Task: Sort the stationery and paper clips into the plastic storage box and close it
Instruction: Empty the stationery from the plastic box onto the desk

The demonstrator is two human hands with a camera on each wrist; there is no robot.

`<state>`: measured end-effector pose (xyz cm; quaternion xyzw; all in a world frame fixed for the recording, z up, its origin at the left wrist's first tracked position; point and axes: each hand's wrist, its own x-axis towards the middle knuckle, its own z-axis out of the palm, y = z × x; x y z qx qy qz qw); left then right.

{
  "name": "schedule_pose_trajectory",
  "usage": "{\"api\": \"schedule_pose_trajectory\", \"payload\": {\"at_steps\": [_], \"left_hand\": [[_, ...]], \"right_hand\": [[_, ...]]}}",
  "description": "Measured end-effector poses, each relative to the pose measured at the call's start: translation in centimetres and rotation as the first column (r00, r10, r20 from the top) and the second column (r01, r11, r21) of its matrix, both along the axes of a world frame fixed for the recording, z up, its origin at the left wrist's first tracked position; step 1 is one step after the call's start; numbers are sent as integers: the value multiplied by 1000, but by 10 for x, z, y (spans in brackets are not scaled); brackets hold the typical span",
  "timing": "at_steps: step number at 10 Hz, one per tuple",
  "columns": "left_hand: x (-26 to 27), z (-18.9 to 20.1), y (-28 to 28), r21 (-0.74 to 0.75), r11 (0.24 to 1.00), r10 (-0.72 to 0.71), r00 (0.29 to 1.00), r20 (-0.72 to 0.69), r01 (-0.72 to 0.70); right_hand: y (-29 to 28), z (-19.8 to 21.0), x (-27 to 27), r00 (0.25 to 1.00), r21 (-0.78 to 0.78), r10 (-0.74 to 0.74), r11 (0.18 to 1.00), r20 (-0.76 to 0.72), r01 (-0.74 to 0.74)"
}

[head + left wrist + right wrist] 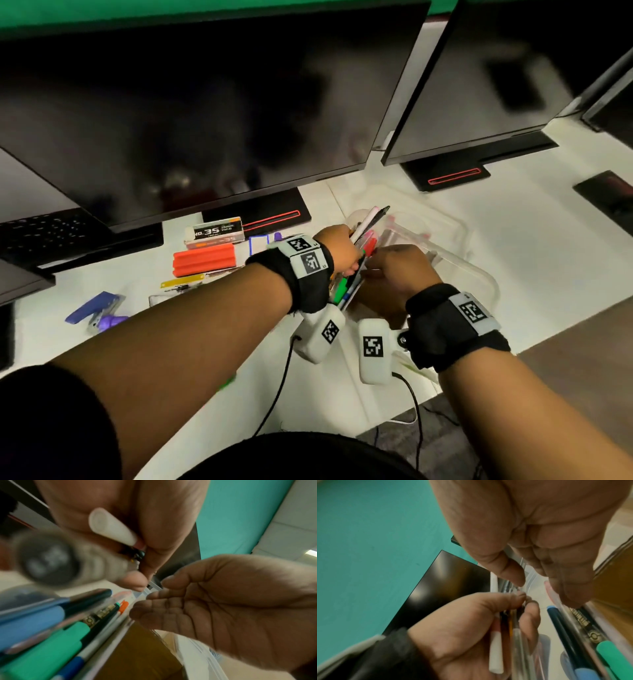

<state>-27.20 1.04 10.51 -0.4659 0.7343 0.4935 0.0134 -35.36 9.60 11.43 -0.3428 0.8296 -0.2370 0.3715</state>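
Left hand (337,248) wrapped around bunch of pens (368,226), tips poking up over clear plastic box (455,236). Right hand (399,265) just beside it, fingers (171,580) relaxed, half curled, tips touching pens, not really gripping anything. More pens and markers (51,635) lying in long compartment of box, green, blue, orange-capped ones. Box sits on white desk (513,240), lid off. Still out on desk, left of box: staple box (214,233), orange block (203,262), blue stapler (94,306). Monitors (205,113) behind.
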Motion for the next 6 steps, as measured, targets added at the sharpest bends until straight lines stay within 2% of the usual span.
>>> {"api": "schedule_pose_trajectory", "payload": {"at_steps": [1, 2, 3, 4, 5, 6], "left_hand": [[-14, -5, 2, -58, 995, -73, 987, 140, 82], [-18, -10, 7, -175, 957, -160, 926, 341, 230], [-20, -17, 10, -217, 943, -148, 905, 399, 250], [-20, -23, 14, -227, 957, -91, 930, 356, 181], [-19, -24, 16, -254, 958, -57, 956, 289, 134], [-13, -22, 15, -279, 949, -80, 969, 235, 146]], "right_hand": [[7, -7, -5, 861, -76, -335, 918, 383, 390], [7, -11, -10, 885, -62, -274, 946, 377, 319], [6, -15, -16, 904, -68, -236, 958, 356, 277], [-1, -20, -23, 939, -90, -217, 965, 266, 248], [-11, -20, -29, 948, -92, -212, 967, 235, 239], [-19, -12, -31, 954, -105, -220, 964, 204, 245]]}}
